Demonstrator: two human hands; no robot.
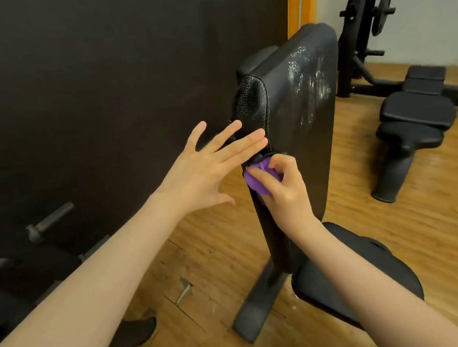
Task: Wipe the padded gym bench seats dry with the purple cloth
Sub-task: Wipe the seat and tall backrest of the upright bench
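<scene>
The right hand [282,186] has the purple cloth [255,182] bunched up in curled fingers and pressed against the near edge of the upright back pad [303,121], about halfway up, while the left hand [206,170] is spread flat with straight fingers, fingertips touching the pad's cracked side edge just above the cloth, seemingly to steady it. From where I stand the broad face of that pad looks wet: pale streaks and droplets glisten across its upper half, well above where the cloth is working. To do this pass well I'd open the cloth out rather than keep it wadded, so more dry fabric meets the vinyl, and draw it in long overlapping strokes from the top downward, letting the left hand brace the pad from behind so it doesn't rock. The worn, crazed patch at the top corner probably holds moisture in its cracks and wants a firmer dab. The seat pad [382,269] below, under the right forearm, is also to be done, and I cannot tell whether it is wet. Beyond, a second bench [416,114] lies flat on the wooden floor [421,234] by a weight rack [362,22]. Dumbbell handles [51,218] jut out along the dark wall [90,75] to the left, close to the left elbow's path.
</scene>
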